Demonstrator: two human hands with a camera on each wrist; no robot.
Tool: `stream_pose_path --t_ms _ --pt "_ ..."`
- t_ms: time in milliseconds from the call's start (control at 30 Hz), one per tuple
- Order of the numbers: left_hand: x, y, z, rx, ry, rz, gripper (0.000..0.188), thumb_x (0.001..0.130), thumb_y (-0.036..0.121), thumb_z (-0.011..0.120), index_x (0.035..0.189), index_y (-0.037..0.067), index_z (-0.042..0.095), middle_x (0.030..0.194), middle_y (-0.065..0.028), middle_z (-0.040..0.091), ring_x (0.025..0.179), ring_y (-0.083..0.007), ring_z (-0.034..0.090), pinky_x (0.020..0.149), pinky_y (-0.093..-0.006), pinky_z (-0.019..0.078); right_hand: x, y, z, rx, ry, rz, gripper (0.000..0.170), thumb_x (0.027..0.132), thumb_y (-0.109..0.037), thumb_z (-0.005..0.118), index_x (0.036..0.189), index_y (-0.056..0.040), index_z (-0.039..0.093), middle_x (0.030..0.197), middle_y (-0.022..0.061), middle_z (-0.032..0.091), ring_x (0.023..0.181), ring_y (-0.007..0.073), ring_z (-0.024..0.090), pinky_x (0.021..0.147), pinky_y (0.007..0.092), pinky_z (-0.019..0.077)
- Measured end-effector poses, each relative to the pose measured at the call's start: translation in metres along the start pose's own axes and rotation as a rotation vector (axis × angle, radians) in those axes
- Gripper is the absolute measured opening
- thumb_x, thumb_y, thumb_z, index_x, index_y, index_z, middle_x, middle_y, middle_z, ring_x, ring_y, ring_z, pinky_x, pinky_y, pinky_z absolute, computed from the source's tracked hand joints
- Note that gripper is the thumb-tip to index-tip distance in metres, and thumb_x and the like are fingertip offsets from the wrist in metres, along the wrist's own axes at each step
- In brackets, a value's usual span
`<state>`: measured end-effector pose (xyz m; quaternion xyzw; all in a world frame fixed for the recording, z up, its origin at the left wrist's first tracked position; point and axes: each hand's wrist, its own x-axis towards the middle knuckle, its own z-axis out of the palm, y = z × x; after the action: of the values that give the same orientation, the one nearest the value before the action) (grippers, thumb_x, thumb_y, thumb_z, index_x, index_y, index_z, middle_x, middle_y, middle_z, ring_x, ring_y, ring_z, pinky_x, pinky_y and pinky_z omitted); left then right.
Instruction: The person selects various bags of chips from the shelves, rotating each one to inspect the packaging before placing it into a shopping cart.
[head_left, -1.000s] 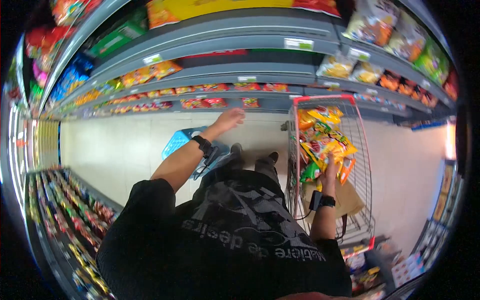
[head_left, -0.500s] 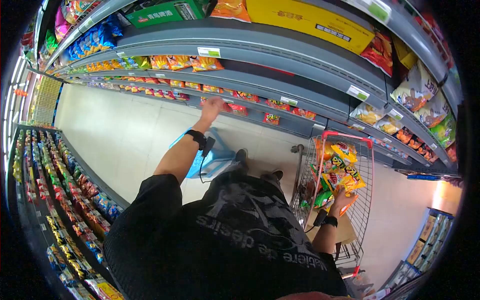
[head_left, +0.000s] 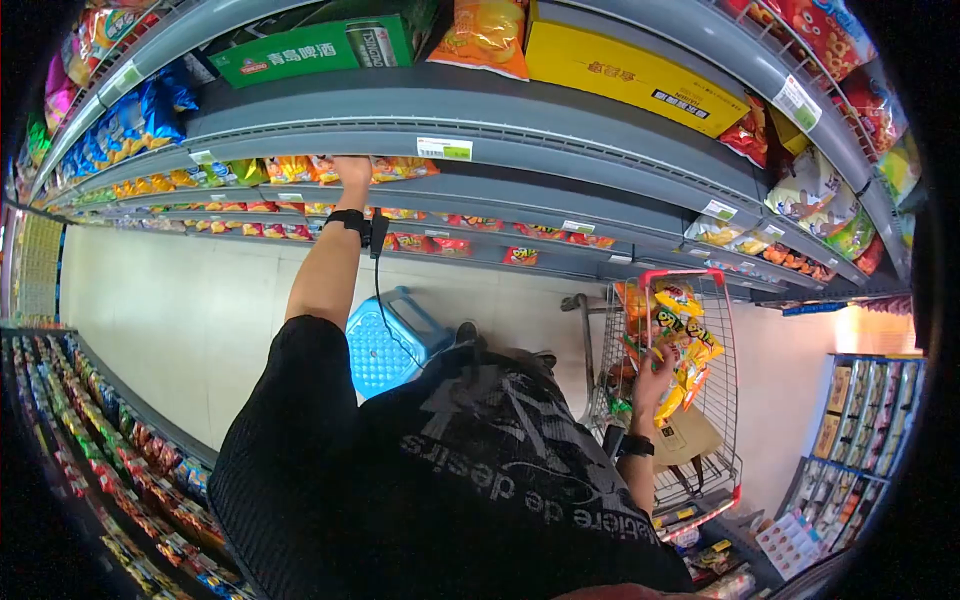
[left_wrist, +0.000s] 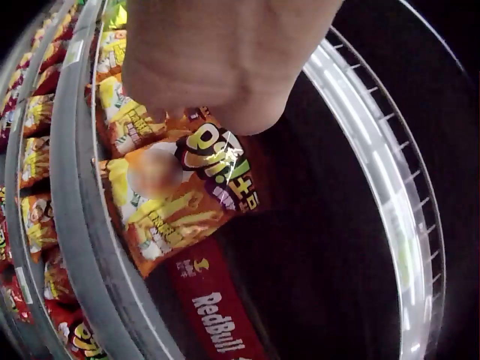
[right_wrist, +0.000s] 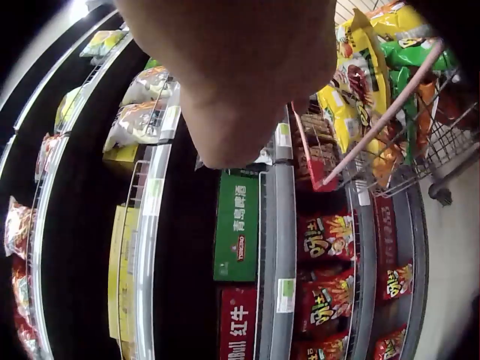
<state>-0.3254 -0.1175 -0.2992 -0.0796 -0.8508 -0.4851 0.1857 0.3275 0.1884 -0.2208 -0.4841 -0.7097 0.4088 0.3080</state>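
My left hand (head_left: 353, 171) reaches into the middle shelf at the upper left, right at a row of orange snack bags (head_left: 405, 168). In the left wrist view it hangs over the front orange bag (left_wrist: 176, 199), its fingers hidden behind the back of the hand. Over the shopping cart (head_left: 728, 350), my right hand (head_left: 652, 385) is at a pile of yellow snack bags (head_left: 692, 365); I cannot tell whether its fingers grip one. The right wrist view shows only the hand's near part, with yellow bags (right_wrist: 364, 75) beyond it in the cart.
A blue plastic stool (head_left: 385, 350) stands on the floor by my feet. A brown paper bag (head_left: 690, 435) lies in the cart. Above the reached shelf sit a green beer carton (head_left: 310, 55) and a yellow carton (head_left: 630, 75). Packed snack shelves (head_left: 110, 450) line the left.
My left hand has moved forward from above the stool into the shelf with the orange bags. The right hand stays over the cart, by the yellow bags. The head view has shifted.
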Motion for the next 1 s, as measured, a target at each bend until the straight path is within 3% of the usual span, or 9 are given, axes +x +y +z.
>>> stream_pose_path --t_ms 133,200,333,433,533,633,767,867,1000 --pt "0.000 0.027 -0.003 0.489 -0.089 0.295 0.032 0.093 0.029 0.050 0.094 0.000 0.063 0.091 -0.0110 0.064 0.089 -0.0272 0.058 0.083 -0.0391 0.0457 -0.015 -0.013 0.011 0.077 -0.096 0.045 0.029 0.090 0.002 0.051 0.119 -0.0011 0.049 0.100 0.0105 0.058 0.076 0.0158 0.060 0.060 0.0261 0.0500" --pt "0.002 0.026 0.000 0.369 -0.049 0.240 0.032 0.093 0.029 0.050 0.096 0.000 0.063 0.092 -0.0109 0.065 0.090 -0.0268 0.058 0.085 -0.0389 0.0455 -0.019 -0.032 0.016 0.092 -0.141 0.096 0.025 0.090 0.002 0.051 0.115 -0.0007 0.051 0.099 0.0107 0.060 0.071 0.0151 0.059 0.058 0.0263 0.0502" --pt "0.009 0.024 0.000 0.241 -0.028 0.220 0.028 0.091 0.025 0.053 0.096 -0.001 0.063 0.092 -0.0117 0.066 0.090 -0.0263 0.060 0.084 -0.0383 0.0461 -0.014 -0.033 0.029 0.132 -0.184 -0.031 0.016 0.092 -0.001 0.054 0.108 -0.0019 0.053 0.099 0.0103 0.063 0.061 0.0110 0.056 0.049 0.0252 0.0459" --pt "0.012 0.024 -0.003 0.155 -0.018 0.202 0.026 0.090 0.023 0.055 0.096 -0.001 0.064 0.092 -0.0123 0.066 0.090 -0.0259 0.061 0.083 -0.0379 0.0465 -0.012 -0.045 0.038 0.138 -0.236 0.106 0.013 0.091 -0.002 0.055 0.104 -0.0031 0.055 0.093 0.0064 0.063 0.058 0.0085 0.052 0.046 0.0241 0.0407" --pt "0.012 0.028 -0.003 0.041 0.005 0.177 0.023 0.088 0.020 0.057 0.096 -0.001 0.064 0.092 -0.0129 0.067 0.089 -0.0256 0.062 0.082 -0.0375 0.0469 -0.008 -0.044 0.044 0.057 -0.304 0.105 0.012 0.091 0.000 0.055 0.102 -0.0040 0.057 0.088 0.0035 0.061 0.060 0.0073 0.050 0.049 0.0229 0.0389" --pt "0.007 0.035 -0.005 -0.149 0.030 0.137 0.021 0.087 0.017 0.059 0.096 -0.001 0.064 0.092 -0.0135 0.067 0.089 -0.0252 0.062 0.081 -0.0371 0.0474 -0.006 -0.034 0.050 0.058 -0.330 -0.009 0.016 0.091 0.001 0.055 0.106 -0.0020 0.057 0.093 0.0039 0.062 0.085 0.0108 0.058 0.075 0.0243 0.0472" --pt "-0.017 0.057 -0.026 -0.427 -0.086 0.021 0.019 0.085 0.013 0.062 0.096 -0.001 0.065 0.092 -0.0144 0.068 0.089 -0.0247 0.064 0.080 -0.0365 0.0479 -0.006 -0.023 0.054 0.011 -0.352 -0.063 0.016 0.090 0.002 0.055 0.105 -0.0014 0.057 0.093 0.0041 0.062 0.086 0.0117 0.059 0.078 0.0250 0.0471" --pt "-0.045 0.088 -0.057 -0.583 -0.334 -0.158 0.014 0.086 0.010 0.063 0.091 -0.003 0.064 0.086 -0.0095 0.068 0.083 -0.0153 0.063 0.074 -0.0298 0.0478 -0.014 -0.032 0.062 0.039 -0.373 -0.019 0.014 0.089 0.003 0.055 0.103 -0.0009 0.058 0.092 0.0042 0.061 0.084 0.0116 0.058 0.076 0.0249 0.0466" --pt "-0.092 0.085 -0.065 -0.576 -0.539 -0.204 0.016 0.088 0.014 0.064 0.088 -0.002 0.063 0.083 -0.0042 0.067 0.078 -0.0097 0.062 0.070 -0.0261 0.0484 -0.014 -0.032 0.076 0.083 -0.436 -0.062 0.013 0.088 0.001 0.057 0.101 -0.0003 0.059 0.090 0.0052 0.061 0.082 0.0122 0.058 0.074 0.0249 0.0464"
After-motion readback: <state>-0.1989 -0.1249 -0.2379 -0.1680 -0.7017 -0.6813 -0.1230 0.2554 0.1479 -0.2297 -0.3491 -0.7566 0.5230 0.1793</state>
